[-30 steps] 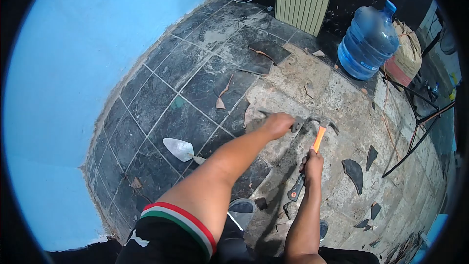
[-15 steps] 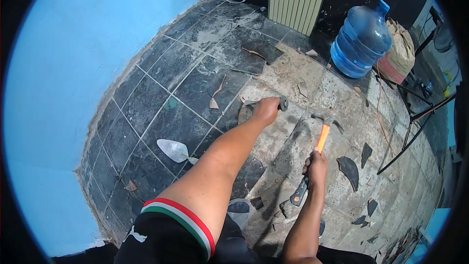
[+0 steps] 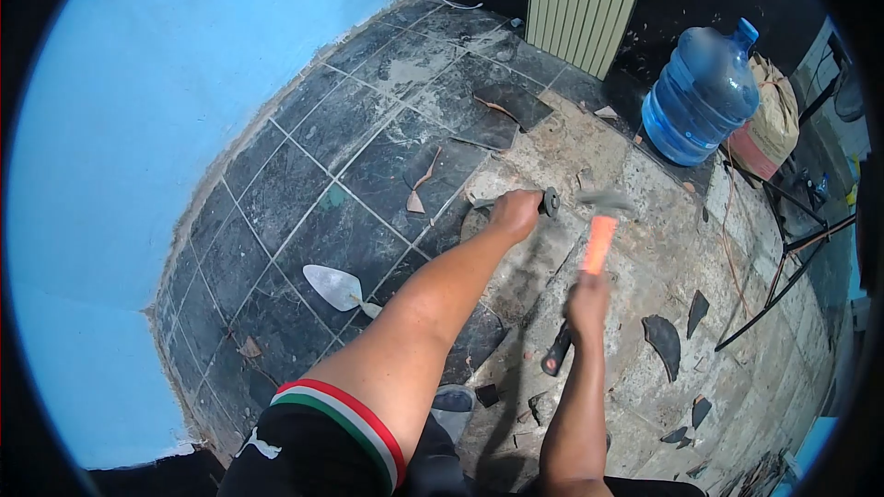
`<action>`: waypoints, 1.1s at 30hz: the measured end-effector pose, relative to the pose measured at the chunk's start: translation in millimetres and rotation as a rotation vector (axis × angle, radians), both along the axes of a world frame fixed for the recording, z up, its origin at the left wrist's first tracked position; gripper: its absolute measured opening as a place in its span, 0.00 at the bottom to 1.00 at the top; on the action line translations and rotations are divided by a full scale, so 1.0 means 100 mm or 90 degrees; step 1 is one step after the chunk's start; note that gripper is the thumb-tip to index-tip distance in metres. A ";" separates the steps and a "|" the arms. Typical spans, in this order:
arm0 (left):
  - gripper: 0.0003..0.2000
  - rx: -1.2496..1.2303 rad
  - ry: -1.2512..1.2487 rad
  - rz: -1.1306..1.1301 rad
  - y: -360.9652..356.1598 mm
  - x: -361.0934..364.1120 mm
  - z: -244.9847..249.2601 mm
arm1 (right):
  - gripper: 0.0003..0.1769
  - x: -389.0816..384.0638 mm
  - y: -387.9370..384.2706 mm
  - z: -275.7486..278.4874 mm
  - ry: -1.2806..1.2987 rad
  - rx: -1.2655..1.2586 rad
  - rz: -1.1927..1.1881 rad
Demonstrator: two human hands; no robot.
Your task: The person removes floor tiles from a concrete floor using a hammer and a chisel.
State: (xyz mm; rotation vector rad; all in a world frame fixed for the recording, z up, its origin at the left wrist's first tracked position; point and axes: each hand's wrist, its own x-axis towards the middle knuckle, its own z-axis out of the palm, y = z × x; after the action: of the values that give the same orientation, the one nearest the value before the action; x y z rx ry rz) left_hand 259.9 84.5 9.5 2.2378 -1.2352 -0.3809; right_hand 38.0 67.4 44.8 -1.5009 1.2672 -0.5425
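My left hand (image 3: 516, 216) is wrapped around a chisel (image 3: 551, 202), whose round dark butt end points right. The chisel's blade points left toward the broken edge of the dark floor tiles (image 3: 387, 175); its tip is partly hidden. In my right hand (image 3: 587, 304) is a claw hammer (image 3: 599, 244) with an orange and black handle. Its head is smeared by motion and sits just right of the chisel's butt, apart from it. Below my hands lies rough bare floor (image 3: 635, 267) where no tiles cover it.
A pointing trowel (image 3: 333, 287) lies on the tiles at left. Broken tile pieces (image 3: 661, 346) are scattered at right. At the back right stand a blue water jug (image 3: 700, 97), a paper sack (image 3: 769, 120) and a black metal frame (image 3: 783, 285). A blue wall (image 3: 166, 129) borders the left.
The hammer has swung left, its head now closer to the chisel's butt. My left hand keeps its grip on the chisel. The whole view has shifted slightly.
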 end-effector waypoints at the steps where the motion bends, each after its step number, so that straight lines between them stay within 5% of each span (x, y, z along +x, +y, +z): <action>1: 0.09 -0.009 -0.002 -0.005 0.00 -0.01 -0.06 | 0.17 0.00 0.05 0.07 -0.038 0.185 0.041; 6: 0.08 0.021 -0.035 -0.018 -0.06 -0.03 -0.05 | 0.16 -0.18 -0.02 0.19 -0.128 0.190 -0.045; 14: 0.07 0.017 -0.066 -0.061 -0.11 0.00 -0.20 | 0.17 -0.35 -0.39 0.39 -0.291 -0.077 -0.343; 16: 0.07 0.019 -0.064 -0.052 -0.11 -0.03 -0.20 | 0.15 -0.13 -0.06 0.03 -0.192 -0.018 -0.308; 17: 0.07 0.020 -0.065 -0.048 -0.12 -0.03 -0.20 | 0.16 -0.23 -0.10 -0.65 -0.015 -0.063 -0.115; 18: 0.07 0.018 -0.077 -0.055 -0.12 -0.04 -0.23 | 0.16 -0.02 0.04 -0.15 0.053 0.061 0.054; 19: 0.07 0.018 -0.087 -0.066 -0.11 -0.06 -0.27 | 0.15 -0.01 0.06 -0.41 0.011 0.042 0.041; 22: 0.06 0.032 -0.071 -0.053 -0.15 -0.03 -0.30 | 0.14 -0.02 0.09 0.07 -0.097 0.211 -0.009; 29: 0.07 0.042 -0.074 -0.066 -0.11 0.00 -0.18 | 0.18 -0.39 -0.42 0.32 -0.255 0.006 -0.251; 33: 0.07 0.053 -0.075 -0.070 -0.13 -0.02 -0.21 | 0.18 -0.16 -0.10 -0.16 -0.183 0.022 -0.270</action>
State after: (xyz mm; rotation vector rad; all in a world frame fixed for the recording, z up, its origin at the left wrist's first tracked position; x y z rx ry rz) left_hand 258.3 71.8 -11.5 2.2975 -1.4323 -0.3523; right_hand 22.3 57.0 28.5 -1.0773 1.3587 -0.9705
